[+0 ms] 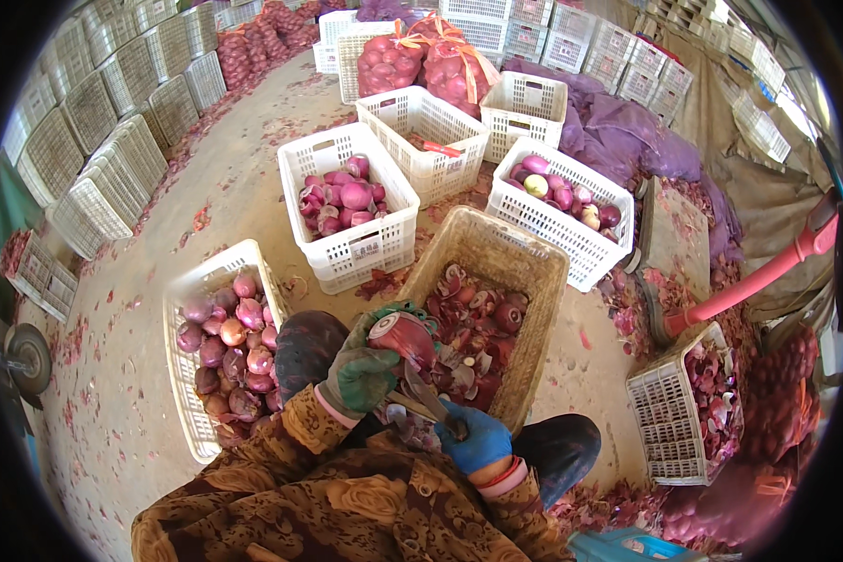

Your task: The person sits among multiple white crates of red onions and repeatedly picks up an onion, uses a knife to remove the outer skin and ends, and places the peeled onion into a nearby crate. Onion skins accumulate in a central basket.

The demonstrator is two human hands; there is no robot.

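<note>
A red onion (403,338) is in my left hand (362,372), which wears a green and grey glove. My right hand (472,437), in a blue glove, grips the handle of a knife (427,395); its blade meets the lower side of the onion. Beneath both hands stands a brown plastic crate (549,309) with onion skins, trimmings and some onions in it. At my left, a white crate (175,372) holds many unpeeled onions (233,331). Ahead are a white crate (351,253) of peeled purple onions (356,195) and another white crate (560,235) with purple and pale onions.
A red-handled tool (441,148) lies in a farther white crate (421,116). Behind it are net sacks of onions (388,64). On the right stand a platform scale (674,239) with a red post and a crate of skins (667,414). Stacked crates (130,70) line the left.
</note>
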